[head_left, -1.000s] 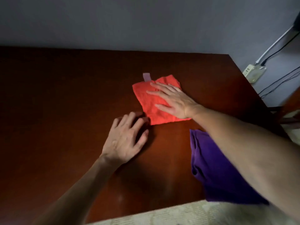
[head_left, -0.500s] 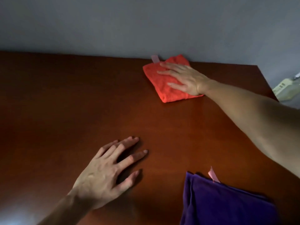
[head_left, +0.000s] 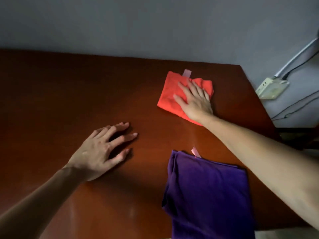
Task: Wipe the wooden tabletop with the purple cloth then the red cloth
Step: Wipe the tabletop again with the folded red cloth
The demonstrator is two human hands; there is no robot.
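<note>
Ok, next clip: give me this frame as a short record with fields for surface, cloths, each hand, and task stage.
surface: wooden tabletop, dark reddish brown, set against a grey wall
red cloth: folded, flat near the far right corner, pale tag at its far edge
purple cloth: folded, lying at the near edge, untouched
right hand: palm down, fingers spread, pressing on the red cloth
left hand: flat on bare wood, holding nothing
task stage: red cloth in use, purple cloth set aside
</note>
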